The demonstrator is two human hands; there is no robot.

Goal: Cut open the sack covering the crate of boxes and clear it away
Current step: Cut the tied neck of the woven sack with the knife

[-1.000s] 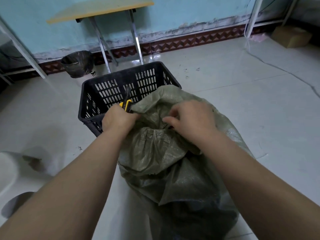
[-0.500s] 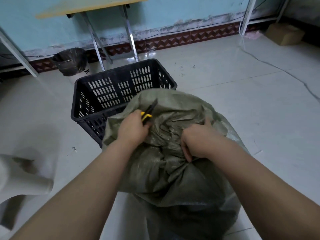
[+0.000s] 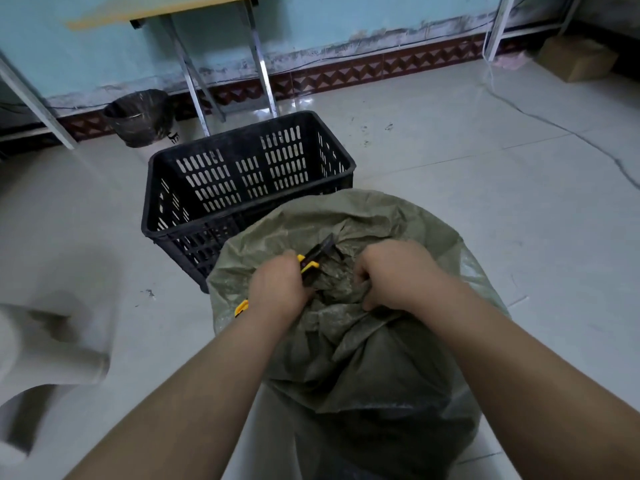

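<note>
The sack (image 3: 363,362) is coarse woven plastic, matt and crinkled. Behind the sack, the basket (image 3: 242,150) is hard black plastic, dull. The floor (image 3: 485,220) around the sack is smooth glossy tile; the table legs (image 3: 262,64) beyond are bright metal.

The olive-green woven plastic sack (image 3: 363,362) under both hands shows a fine weave pattern and is darker green on its near side. The yellow-and-black utility cutter (image 3: 313,258) in the left hand (image 3: 277,289) has a yellow body and a black front end. Beyond the hands, the black slotted plastic crate (image 3: 242,143) is uniformly black with rows of vertical slots. Right of the right hand (image 3: 391,275), the pale grey glossy tiled floor (image 3: 519,220) is plain. Far beyond, the dark red skirting strip (image 3: 346,72) repeats a triangle motif below the turquoise painted wall (image 3: 346,15).
</note>
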